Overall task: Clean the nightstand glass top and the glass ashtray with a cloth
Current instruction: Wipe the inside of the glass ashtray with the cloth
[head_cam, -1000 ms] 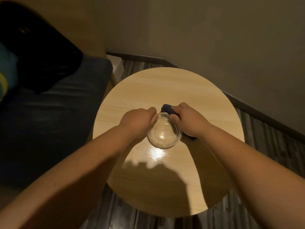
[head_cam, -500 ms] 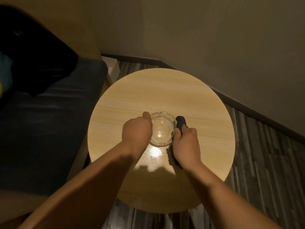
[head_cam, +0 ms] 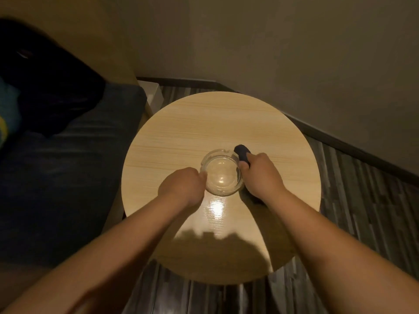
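A round clear glass ashtray point(head_cam: 221, 175) rests near the middle of the round nightstand top point(head_cam: 204, 123), which looks like pale wood under a glossy surface. My left hand point(head_cam: 183, 188) grips the ashtray's left rim, thumb on the edge. My right hand point(head_cam: 260, 175) is closed around a dark blue cloth point(head_cam: 242, 151) and presses it against the ashtray's right outer side. Part of the cloth is hidden under my right hand.
A dark blue bed or cushion point(head_cam: 56, 177) lies at the left, with a black object point(head_cam: 45, 80) on it. Beige walls with a dark skirting board point(head_cam: 340, 141) close the corner behind. Striped wood flooring point(head_cam: 374, 200) surrounds the nightstand. A light glare point(head_cam: 216, 207) shines below the ashtray.
The ashtray has gone from tilted and lifted to flat on the top. My right hand with the cloth moved from the far rim round to the ashtray's right side.
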### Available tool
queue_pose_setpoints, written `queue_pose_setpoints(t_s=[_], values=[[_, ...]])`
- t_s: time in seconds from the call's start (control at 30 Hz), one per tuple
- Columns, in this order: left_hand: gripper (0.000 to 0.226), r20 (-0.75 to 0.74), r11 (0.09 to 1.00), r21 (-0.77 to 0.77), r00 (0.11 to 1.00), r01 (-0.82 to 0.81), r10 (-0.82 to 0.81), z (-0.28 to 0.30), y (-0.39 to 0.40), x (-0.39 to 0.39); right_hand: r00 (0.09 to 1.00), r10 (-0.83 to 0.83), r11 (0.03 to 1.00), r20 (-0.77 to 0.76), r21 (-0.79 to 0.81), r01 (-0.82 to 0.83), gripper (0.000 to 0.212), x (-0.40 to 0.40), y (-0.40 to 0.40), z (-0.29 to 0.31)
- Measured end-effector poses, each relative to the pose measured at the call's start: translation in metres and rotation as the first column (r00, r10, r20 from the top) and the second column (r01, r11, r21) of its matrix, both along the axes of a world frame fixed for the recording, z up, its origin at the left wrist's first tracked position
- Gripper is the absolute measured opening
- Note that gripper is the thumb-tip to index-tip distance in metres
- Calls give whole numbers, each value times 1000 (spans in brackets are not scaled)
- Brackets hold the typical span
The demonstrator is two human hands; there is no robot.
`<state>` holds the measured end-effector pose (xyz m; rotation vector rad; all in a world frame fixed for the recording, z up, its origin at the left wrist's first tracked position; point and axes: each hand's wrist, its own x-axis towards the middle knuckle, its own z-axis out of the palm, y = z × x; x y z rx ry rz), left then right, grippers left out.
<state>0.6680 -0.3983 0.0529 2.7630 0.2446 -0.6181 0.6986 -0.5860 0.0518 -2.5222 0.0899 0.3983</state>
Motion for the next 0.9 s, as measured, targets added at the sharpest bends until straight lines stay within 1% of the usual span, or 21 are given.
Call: queue_pose_setpoints(t_s=[0.03,0.1,0.17,0.23,0.3,0.37,0.43,0.47,0.57,0.67,0.77,0.83,0.9], values=[[48,3,1000,-8,1000,-7,7,1,3,6,997,74,997,-5,-35,-74,30,10,-4,2],[42,92,1000,-21,996,-16,18,3,4,20,976,219,971,-2,-101,-218,28,25,-8,7],[35,177,999,-35,984,37,-30,4,4,33,941,339,933,-10,-129,-337,30,37,-11,11],[32,183,992,-78,980,96,-81,5,3,41,900,435,889,-23,-150,-434,34,46,-11,14],[33,170,978,-141,977,154,-129,3,2,44,863,505,847,-31,-175,-502,33,52,-10,17],[32,177,962,-165,966,219,-189,0,-1,43,836,548,818,-27,-188,-543,32,56,-8,18],[30,210,953,-129,947,273,-243,-5,-4,40,822,570,806,-20,-184,-563,31,59,-7,18],[30,239,955,-85,936,284,-257,-8,-5,39,818,574,804,-15,-179,-567,31,59,-7,17],[32,331,959,95,900,266,-283,-15,-10,34,835,551,826,11,-150,-543,33,58,-8,13],[30,335,963,164,906,214,-258,-17,-19,29,886,462,880,32,-147,-453,35,50,-9,8],[24,330,971,192,922,145,-203,-18,-26,24,953,298,948,58,-137,-288,34,32,-9,3],[21,334,981,177,932,81,-138,-17,-31,19,986,154,985,67,-87,-148,32,16,-10,1],[20,340,986,167,938,15,-72,-18,-36,13,998,-3,1000,62,-30,4,31,-3,-9,0]])
